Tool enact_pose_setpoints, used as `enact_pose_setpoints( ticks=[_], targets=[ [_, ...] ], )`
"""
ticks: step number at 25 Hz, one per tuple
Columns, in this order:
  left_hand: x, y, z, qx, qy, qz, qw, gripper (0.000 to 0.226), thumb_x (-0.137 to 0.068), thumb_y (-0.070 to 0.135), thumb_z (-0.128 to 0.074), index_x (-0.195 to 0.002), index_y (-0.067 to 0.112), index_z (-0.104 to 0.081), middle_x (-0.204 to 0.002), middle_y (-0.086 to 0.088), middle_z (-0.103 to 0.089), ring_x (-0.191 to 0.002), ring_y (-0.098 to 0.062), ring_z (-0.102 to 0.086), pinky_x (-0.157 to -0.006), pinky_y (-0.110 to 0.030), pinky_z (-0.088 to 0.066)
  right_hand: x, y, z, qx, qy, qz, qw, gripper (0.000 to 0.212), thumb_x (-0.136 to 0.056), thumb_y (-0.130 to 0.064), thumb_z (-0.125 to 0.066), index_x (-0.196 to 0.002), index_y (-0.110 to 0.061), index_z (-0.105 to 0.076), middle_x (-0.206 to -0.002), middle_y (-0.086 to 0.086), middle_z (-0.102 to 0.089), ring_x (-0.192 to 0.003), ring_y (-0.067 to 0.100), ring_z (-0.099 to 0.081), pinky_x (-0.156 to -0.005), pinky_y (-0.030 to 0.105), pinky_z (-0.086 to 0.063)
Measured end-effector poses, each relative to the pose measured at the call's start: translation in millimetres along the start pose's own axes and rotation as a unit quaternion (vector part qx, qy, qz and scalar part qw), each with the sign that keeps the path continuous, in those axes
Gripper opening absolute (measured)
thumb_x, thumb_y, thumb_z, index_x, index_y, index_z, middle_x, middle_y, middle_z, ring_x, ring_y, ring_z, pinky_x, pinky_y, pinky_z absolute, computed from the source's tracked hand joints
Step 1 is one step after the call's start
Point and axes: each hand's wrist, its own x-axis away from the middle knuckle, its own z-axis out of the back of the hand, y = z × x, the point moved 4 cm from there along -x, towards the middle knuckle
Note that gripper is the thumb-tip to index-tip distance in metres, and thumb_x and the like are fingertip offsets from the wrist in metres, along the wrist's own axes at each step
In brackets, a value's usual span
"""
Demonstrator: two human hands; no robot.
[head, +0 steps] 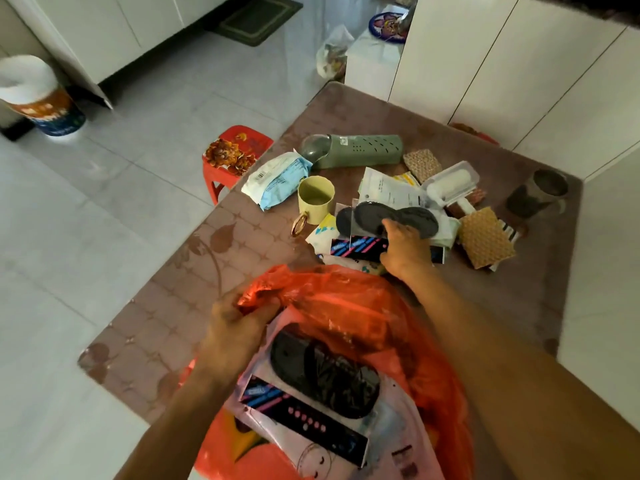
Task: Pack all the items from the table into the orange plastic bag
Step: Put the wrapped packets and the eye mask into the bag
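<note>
- Left hand (239, 327) pinches the near-left rim of the orange plastic bag (349, 306), holding its mouth open; one packaged eye mask (322, 379) already lies inside.
- Far left of the pile: wipes pack (277, 180), yellow cup (316, 199), green holder (360, 150).
- Right hand (405, 249) grips a second eye-mask package (384, 225) in mid-pile.
- Risk: the stiff card could snag the thin rim, tear it, or drag neighbouring packets off the table (173, 271).
</note>
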Motion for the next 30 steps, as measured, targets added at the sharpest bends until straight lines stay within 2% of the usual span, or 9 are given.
enact_pose_setpoints(
  ticks=[5, 7, 11, 14, 16, 18, 22, 26, 30],
  targets=[
    [-2, 8, 4, 0.018, -0.031, -0.015, 0.999, 0.010, -0.090, 0.004, -0.060, -0.086, 0.001, -0.069, -0.085, -0.015, -0.074, -0.079, -0.033, -0.071, -0.075, -0.050, -0.057, -10, 9, -5, 0.028, 0.004, 0.013, 1.000, 0.060, -0.085, -0.025, -0.066, -0.141, -0.024, -0.042, -0.142, 0.008, -0.051, -0.132, 0.033, -0.040, -0.107, 0.051, -0.034],
    [0, 4, 5, 0.022, -0.046, -0.011, 0.999, 0.011, -0.090, 0.003, -0.059, -0.089, 0.000, -0.070, -0.087, -0.015, -0.074, -0.082, -0.033, -0.071, -0.076, -0.048, -0.058, -12, 16, -3, -0.039, 0.036, 0.008, 0.999, 0.029, -0.093, -0.031, -0.056, -0.120, -0.020, -0.062, -0.121, 0.012, -0.066, -0.113, 0.034, -0.057, -0.091, 0.043, -0.047],
    [9, 17, 5, 0.081, -0.058, 0.057, 0.993, 0.017, -0.093, 0.010, -0.055, -0.095, 0.004, -0.071, -0.083, -0.011, -0.075, -0.080, -0.029, -0.072, -0.071, -0.036, -0.059, 33, 19, 33, -0.244, 0.171, -0.025, 0.954, 0.027, -0.099, -0.027, -0.048, -0.096, -0.007, -0.066, -0.087, 0.009, -0.068, -0.085, 0.033, -0.063, -0.062, 0.031, -0.041],
    [7, 17, 13, 0.042, -0.054, 0.107, 0.992, 0.041, -0.098, 0.035, -0.043, -0.098, 0.002, -0.066, -0.050, -0.004, -0.057, -0.045, -0.014, -0.054, -0.046, -0.023, -0.047, 140, -4, 83, -0.299, 0.315, 0.017, 0.901, 0.025, -0.100, -0.023, -0.048, -0.106, -0.007, -0.066, -0.078, -0.009, -0.057, -0.072, 0.005, -0.058, -0.054, 0.010, -0.033],
    [1, 19, 15, 0.037, -0.057, 0.098, 0.993, 0.042, -0.098, 0.045, -0.040, -0.099, 0.015, -0.069, -0.062, -0.026, -0.054, -0.053, -0.024, -0.054, -0.057, -0.037, -0.052, 227, -36, 85, -0.306, 0.364, 0.078, 0.876, 0.022, -0.099, -0.016, -0.051, -0.107, -0.003, -0.067, -0.085, -0.014, -0.060, -0.080, -0.010, -0.056, -0.067, 0.001, -0.039],
    [-1, 26, 15, 0.055, -0.074, 0.090, 0.992, 0.040, -0.096, 0.048, -0.039, -0.100, 0.024, -0.070, -0.087, -0.036, -0.059, -0.062, -0.025, -0.059, -0.074, -0.048, -0.053, 293, -68, 34, -0.261, 0.324, 0.125, 0.901, 0.025, -0.098, -0.018, -0.050, -0.113, -0.008, -0.067, -0.111, -0.005, -0.068, -0.108, -0.001, -0.059, -0.091, 0.015, -0.048],
    [3, 50, 23, 0.049, -0.099, 0.044, 0.993, 0.039, -0.101, 0.039, -0.035, -0.098, 0.021, -0.070, -0.055, -0.018, -0.046, -0.039, -0.016, -0.038, -0.051, -0.030, -0.035, 304, -100, -79, -0.179, 0.113, 0.085, 0.974, 0.034, -0.094, -0.033, -0.044, -0.121, -0.024, -0.064, -0.132, -0.005, -0.061, -0.120, 0.023, -0.058, -0.091, 0.045, -0.053],
    [7, 47, 44, 0.035, -0.114, 0.029, 0.992, 0.039, -0.101, 0.037, -0.035, -0.105, 0.020, -0.069, -0.044, -0.005, -0.040, -0.037, -0.015, -0.033, -0.042, -0.024, -0.031, 273, -99, -76, -0.158, 0.015, 0.040, 0.987, 0.061, -0.077, -0.038, -0.040, -0.135, -0.024, -0.051, -0.142, -0.001, -0.052, -0.132, 0.025, -0.047, -0.105, 0.048, -0.041],
    [14, 43, 48, 0.025, -0.120, 0.035, 0.992, 0.036, -0.100, 0.037, -0.037, -0.101, 0.023, -0.070, -0.042, -0.003, -0.041, -0.037, -0.012, -0.036, -0.045, -0.027, -0.034, 274, -97, -38, -0.250, -0.013, 0.081, 0.965, 0.060, -0.079, -0.027, -0.049, -0.139, -0.031, -0.044, -0.143, -0.011, -0.046, -0.133, 0.005, -0.037, -0.112, 0.030, -0.031]
  ],
)
